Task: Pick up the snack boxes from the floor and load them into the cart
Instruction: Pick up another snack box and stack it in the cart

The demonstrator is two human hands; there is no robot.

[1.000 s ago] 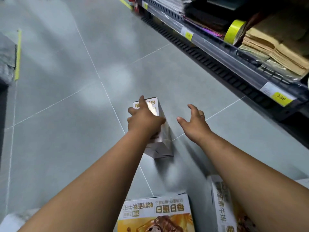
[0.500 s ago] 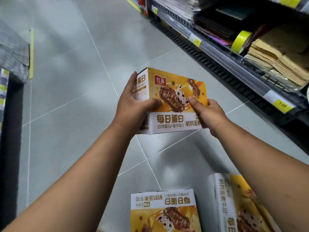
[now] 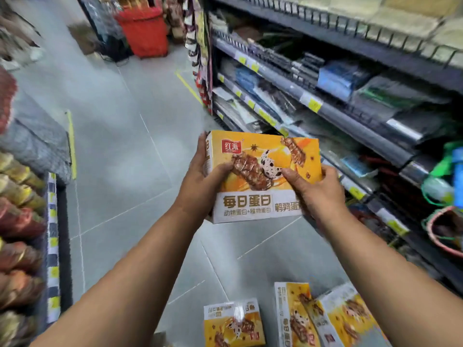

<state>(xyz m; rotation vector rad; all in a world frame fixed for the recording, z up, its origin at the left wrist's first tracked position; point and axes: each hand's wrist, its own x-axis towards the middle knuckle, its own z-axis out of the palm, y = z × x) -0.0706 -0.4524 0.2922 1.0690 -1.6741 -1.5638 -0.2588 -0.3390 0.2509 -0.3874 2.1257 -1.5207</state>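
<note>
I hold a yellow and white snack box face up in front of me, well above the floor. My left hand grips its left end, thumb on the printed face. My right hand grips its lower right corner, thumb on top. Three more of the same boxes lie on the grey tile floor near my feet: one at bottom centre, one on its side, and one leaning against it. A red cart stands far down the aisle.
Dark metal shelves with packaged goods and yellow price tags line the right side. A low display of wrapped goods runs along the left. A small basket hangs at the right edge. The grey tile floor stretches between them.
The box came off the floor, first gripped by my left hand alone, then by both hands. It has risen higher, and my view has lifted to show the aisle and the red cart.
</note>
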